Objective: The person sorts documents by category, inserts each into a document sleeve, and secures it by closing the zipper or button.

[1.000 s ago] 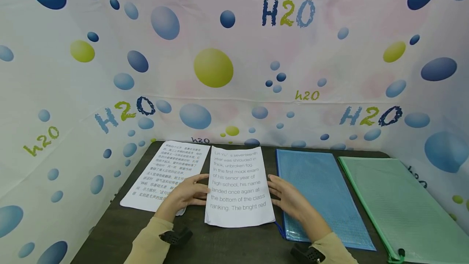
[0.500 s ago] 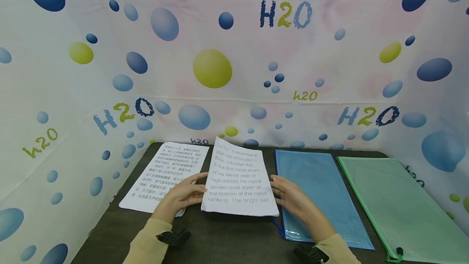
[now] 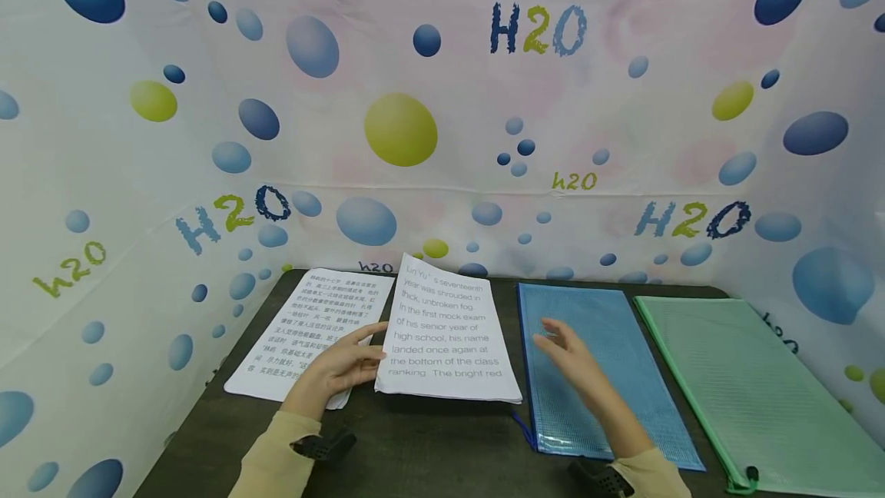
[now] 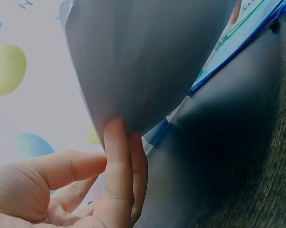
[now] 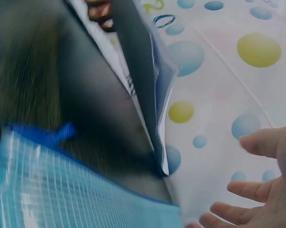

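My left hand [image 3: 343, 366] pinches the left edge of a small stack of white paper [image 3: 445, 333] printed with English text. In the left wrist view the thumb and fingertips meet at the paper's edge, and its underside [image 4: 143, 61] is in shadow. The stack is lifted off the dark table, tilted, its far left corner raised. My right hand [image 3: 570, 356] is apart from the paper, above the blue zip folder [image 3: 615, 398], with fingers spread and holding nothing. In the right wrist view a gap separates those fingers from the sheets [image 5: 143, 80].
Sheets with Chinese text [image 3: 311, 329] lie at the left, partly behind my left hand. A green zip folder [image 3: 760, 383] lies at the far right, beside the blue one. A patterned backdrop [image 3: 442, 98] rises behind the dark table [image 3: 429, 452].
The paper stack has risen off the table and tilted, its near edge moving away from me. My right hand has let go of its right edge and moved right, over the blue folder.
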A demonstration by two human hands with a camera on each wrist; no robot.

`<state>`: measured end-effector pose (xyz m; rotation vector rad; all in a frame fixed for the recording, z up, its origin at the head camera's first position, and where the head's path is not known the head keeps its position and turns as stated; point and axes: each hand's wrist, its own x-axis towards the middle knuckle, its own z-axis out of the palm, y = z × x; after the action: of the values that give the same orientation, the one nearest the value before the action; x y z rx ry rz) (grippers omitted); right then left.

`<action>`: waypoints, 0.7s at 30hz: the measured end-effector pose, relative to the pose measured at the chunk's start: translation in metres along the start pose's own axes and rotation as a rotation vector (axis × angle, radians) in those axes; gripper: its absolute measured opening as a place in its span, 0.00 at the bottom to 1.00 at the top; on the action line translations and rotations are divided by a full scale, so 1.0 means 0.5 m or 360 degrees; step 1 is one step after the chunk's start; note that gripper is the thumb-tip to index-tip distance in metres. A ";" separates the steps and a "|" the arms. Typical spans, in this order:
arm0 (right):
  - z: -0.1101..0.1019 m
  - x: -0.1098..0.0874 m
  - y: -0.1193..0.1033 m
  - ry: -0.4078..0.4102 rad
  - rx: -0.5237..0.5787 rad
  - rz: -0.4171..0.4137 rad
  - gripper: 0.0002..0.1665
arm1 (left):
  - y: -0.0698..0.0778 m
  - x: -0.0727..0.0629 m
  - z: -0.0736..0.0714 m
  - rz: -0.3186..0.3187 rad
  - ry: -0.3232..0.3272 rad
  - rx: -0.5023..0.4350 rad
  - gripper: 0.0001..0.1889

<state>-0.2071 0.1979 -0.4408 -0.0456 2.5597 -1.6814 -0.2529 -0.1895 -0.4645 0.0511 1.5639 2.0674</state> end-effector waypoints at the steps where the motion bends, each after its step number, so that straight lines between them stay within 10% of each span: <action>1: -0.001 -0.001 0.001 0.0050 -0.0149 -0.0044 0.37 | 0.000 0.000 -0.001 -0.0003 0.0001 -0.0006 0.40; 6: 0.009 -0.001 0.016 0.0298 -0.0811 -0.0290 0.35 | 0.004 -0.002 -0.006 -0.0013 -0.0008 -0.0022 0.41; 11: 0.030 -0.005 0.026 0.0306 -0.1261 -0.0221 0.39 | 0.005 -0.003 -0.011 -0.0027 -0.0002 -0.0039 0.41; 21: 0.056 -0.017 0.030 0.0077 -0.1359 0.0065 0.47 | 0.006 -0.004 -0.015 -0.0036 -0.0009 -0.0030 0.41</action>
<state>-0.1963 0.1791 -0.4653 -0.0010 3.0632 -0.4739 -0.2549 -0.1973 -0.4636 0.0322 1.5344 2.0630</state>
